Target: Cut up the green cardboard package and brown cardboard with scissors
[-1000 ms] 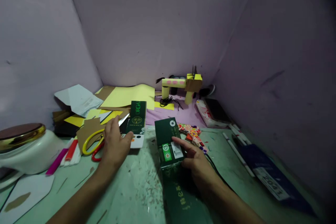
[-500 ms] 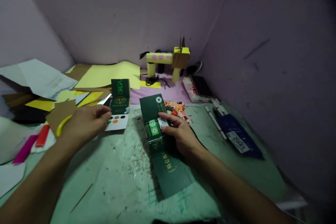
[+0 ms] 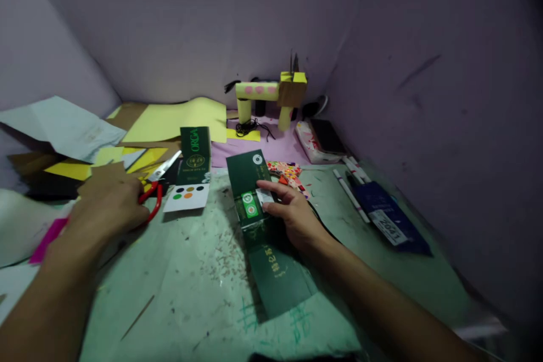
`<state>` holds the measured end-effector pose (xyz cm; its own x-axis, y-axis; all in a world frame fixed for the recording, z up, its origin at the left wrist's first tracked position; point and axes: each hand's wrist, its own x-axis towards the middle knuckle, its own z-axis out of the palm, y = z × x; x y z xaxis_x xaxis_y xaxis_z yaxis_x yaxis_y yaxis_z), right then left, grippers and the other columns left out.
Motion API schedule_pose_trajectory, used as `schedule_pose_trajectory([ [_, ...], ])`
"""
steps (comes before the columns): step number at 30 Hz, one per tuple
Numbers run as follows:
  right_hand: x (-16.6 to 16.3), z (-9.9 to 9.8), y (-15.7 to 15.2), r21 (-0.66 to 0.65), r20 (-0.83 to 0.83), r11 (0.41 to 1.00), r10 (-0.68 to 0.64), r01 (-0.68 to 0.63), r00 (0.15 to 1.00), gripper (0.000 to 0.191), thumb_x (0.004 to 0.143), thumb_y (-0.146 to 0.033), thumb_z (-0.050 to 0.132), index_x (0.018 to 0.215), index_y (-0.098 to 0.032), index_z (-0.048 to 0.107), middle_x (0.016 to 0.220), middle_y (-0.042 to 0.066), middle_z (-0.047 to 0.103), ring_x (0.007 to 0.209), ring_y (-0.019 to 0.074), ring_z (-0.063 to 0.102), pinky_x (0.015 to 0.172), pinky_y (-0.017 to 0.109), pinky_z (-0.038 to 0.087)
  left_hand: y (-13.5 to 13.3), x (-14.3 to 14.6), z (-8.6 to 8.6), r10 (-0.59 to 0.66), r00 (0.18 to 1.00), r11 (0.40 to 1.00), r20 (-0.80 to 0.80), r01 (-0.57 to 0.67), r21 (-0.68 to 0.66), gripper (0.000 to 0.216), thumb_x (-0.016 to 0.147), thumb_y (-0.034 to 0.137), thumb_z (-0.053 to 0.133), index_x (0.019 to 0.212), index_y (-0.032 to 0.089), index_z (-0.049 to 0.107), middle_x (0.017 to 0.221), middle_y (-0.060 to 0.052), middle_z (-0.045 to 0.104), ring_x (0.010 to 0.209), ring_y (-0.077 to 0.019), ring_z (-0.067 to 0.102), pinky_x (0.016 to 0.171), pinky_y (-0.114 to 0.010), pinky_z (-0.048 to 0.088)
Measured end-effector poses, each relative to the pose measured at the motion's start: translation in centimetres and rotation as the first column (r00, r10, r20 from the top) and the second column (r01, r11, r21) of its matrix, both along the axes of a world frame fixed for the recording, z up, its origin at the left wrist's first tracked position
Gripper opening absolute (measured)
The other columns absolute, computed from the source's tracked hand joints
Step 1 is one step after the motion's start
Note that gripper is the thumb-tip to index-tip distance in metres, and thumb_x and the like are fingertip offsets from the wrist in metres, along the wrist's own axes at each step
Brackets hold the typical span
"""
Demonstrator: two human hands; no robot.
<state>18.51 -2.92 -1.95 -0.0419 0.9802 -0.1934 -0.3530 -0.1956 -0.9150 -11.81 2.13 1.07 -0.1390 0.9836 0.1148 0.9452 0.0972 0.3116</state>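
Across the middle of the bench (image 3: 182, 300), the long green card (image 3: 278, 277) runs away from the person, just left of the right hand (image 3: 294, 215); its thumb and forefinger, slightly parted, touch the card, their grip unclear. The left hand (image 3: 110, 203), palm down, curls beside the scissors' (image 3: 167, 167) handles, its hold hidden; the blades point forward and right.

Green tabletop (image 3: 182, 283): blue packet (image 3: 394, 218), stick (image 3: 138, 317), specks (image 3: 229, 258); long green card (image 3: 274, 280) seemingly resting.
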Motion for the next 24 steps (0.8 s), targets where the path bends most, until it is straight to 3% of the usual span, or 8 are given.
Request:
schedule_pose_trajectory([
  [2,0.0,0.0,-0.1,0.0,0.001,1.0,-0.005,0.005,1.0,0.042,0.052,-0.009,0.066,0.091,-0.023,0.073,0.079,-0.002,0.071,0.066,0.0129,0.058,0.062,0.025,0.041,-0.6,0.9,0.9,0.038,0.995,0.999,-0.09,-0.036,0.021,0.003,0.059,0.02,0.06,0.062,0.019,0.058,0.064,-0.007,0.054,0.083,-0.0363,0.057,0.066,-0.045,0.042],
  [5,0.0,-0.3,0.0,-0.039,0.032,0.999,-0.03,0.032,0.999,0.042,0.053,-0.012,0.068,0.094,-0.022,0.073,0.083,0.0,0.072,0.068,0.014,0.059,0.064,0.026,0.042,-1.5,2.4,2.1,0.046,0.991,0.996,-0.123,-0.037,0.08,0.026,0.076,0.026,0.046,0.092,0.014,0.062,0.082,-0.011,0.063,0.085,-0.0293,0.059,0.07,-0.039,0.045],
  [8,0.0,-0.4,0.1,-0.087,0.05,0.995,-0.046,0.051,0.998,0.044,0.053,-0.015,0.07,0.096,-0.021,0.072,0.081,0.001,0.073,0.066,0.0144,0.06,0.062,0.026,0.042,-2.6,3.8,2.2,-0.207,0.972,0.977,-0.108,0.21,0.019,0.033,0.064,0.016,0.054,0.094,0.023,0.064,0.093,-0.002,0.065,0.091,-0.0218,0.059,0.079,-0.029,0.046],
  [11,-0.1,-0.3,0.1,-0.115,0.052,0.992,-0.038,0.043,0.998,0.045,0.053,-0.017,0.071,0.098,-0.019,0.071,0.08,0.002,0.072,0.062,0.0139,0.059,0.058,0.026,0.041,-3.4,5.2,1.2,-0.528,0.839,0.844,-0.132,0.536,0.031,0.047,0.056,0.009,0.056,0.101,0.022,0.062,0.108,-0.005,0.061,0.099,-0.0222,0.056,0.084,-0.03,0.045],
  [16,-0.3,0.2,-0.1,-0.139,0.046,0.99,0.0,0.006,0.999,0.049,0.055,-0.02,0.073,0.104,-0.02,0.068,0.079,0.001,0.072,0.06,0.0141,0.059,0.055,0.026,0.042,-3.8,6.8,-0.7,-0.463,0.853,0.797,-0.241,0.52,0.307,0.023,0.066,0.002,0.046,0.075,0.015,0.063,0.078,-0.009,0.062,0.073,-0.0224,0.058,0.064,-0.034,0.047],
  [18,-0.3,0.4,-0.2,-0.138,0.05,0.99,0.024,-0.017,0.998,0.047,0.057,-0.022,0.074,0.104,-0.02,0.067,0.081,0.002,0.072,0.062,0.0147,0.06,0.057,0.026,0.042,-4.2,7.3,-0.9,-0.444,0.863,0.721,-0.24,0.503,0.476,0.02,0.07,0.002,0.047,0.078,0.014,0.061,0.08,-0.01,0.063,0.075,-0.0213,0.059,0.064,-0.033,0.048],
  [20,-0.4,0.4,-0.2,-0.115,0.055,0.993,0.036,-0.029,0.998,0.044,0.059,-0.024,0.075,0.102,-0.019,0.068,0.083,0.003,0.072,0.067,0.0156,0.061,0.061,0.027,0.044,-5.2,8.0,-0.7,-0.463,0.848,0.592,-0.256,0.511,0.623,0.017,0.071,0.004,0.051,0.082,0.014,0.06,0.083,-0.01,0.063,0.076,-0.0199,0.059,0.065,-0.031,0.049],
  [24,-0.7,-0.1,-0.3,-0.119,-0.034,0.993,0.011,-0.015,0.999,0.041,0.066,-0.036,0.074,0.102,-0.018,0.068,0.084,0.004,0.072,0.072,0.0183,0.063,0.069,0.031,0.046,-8.0,10.1,-0.6,-0.584,0.69,0.316,-0.428,0.679,0.663,0.02,0.072,0.005,0.055,0.089,0.011,0.061,0.079,-0.01,0.065,0.074,-0.0197,0.059,0.063,-0.031,0.051],
])
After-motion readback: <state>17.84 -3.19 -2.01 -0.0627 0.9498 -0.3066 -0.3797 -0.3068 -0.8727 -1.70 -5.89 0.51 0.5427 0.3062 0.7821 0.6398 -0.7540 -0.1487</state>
